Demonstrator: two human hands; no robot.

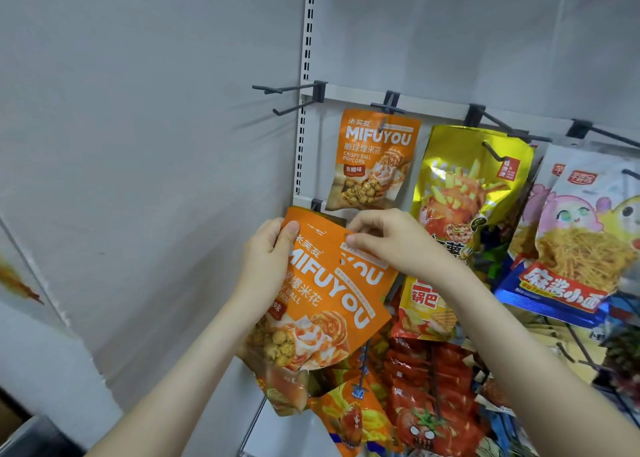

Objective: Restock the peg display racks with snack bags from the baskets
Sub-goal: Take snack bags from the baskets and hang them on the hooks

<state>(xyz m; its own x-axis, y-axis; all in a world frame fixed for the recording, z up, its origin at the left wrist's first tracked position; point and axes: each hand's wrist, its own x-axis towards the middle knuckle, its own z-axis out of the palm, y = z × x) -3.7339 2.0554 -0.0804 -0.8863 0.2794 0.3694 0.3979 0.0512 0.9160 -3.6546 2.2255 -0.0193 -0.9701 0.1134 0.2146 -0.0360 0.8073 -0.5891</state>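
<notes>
An orange popcorn bag is gripped at its top left corner by the left hand, thumb laid across the front. The header of what looks like a second bag, overlapping the first, is pinched by the right hand near its hang hole. Both are held just below a dark peg bracket at the rack's left edge and, as far as can be seen, not yet threaded on. Above, one matching bag is already hung, while two pegs at the upper left are bare. Yellow fries bags and noodle bags are hung to the right. Restocking is judged partly done. No basket is seen.
</notes>
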